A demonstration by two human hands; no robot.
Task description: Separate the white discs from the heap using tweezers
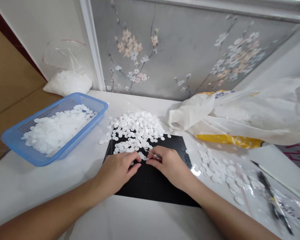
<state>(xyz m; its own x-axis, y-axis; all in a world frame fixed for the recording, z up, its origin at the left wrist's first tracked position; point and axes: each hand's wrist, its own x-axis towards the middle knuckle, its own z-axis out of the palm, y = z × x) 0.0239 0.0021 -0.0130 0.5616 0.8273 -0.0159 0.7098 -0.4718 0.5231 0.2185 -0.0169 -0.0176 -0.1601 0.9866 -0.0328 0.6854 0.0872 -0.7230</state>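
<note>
A heap of small round white discs (142, 125) lies on the back part of a black board (150, 186), with some discs spread toward its middle. My left hand (117, 170) rests on the board at the near edge of the discs. Its thumb and forefinger are curved and apart, with a few discs beside them; the other fingers are partly hidden. Close by on the right, my right hand (168, 163) is closed around a thin pointed metal tool (153, 154). The tool's tip points left toward the discs, and its exact kind is hard to make out.
A blue plastic basket (65, 151) full of white discs stands left, before a clear bag (68, 81) of white pieces. At right lie a white plastic bag (235, 116), loose discs (212, 166), a black pen (275, 200) and a white stick-like tool (280, 181).
</note>
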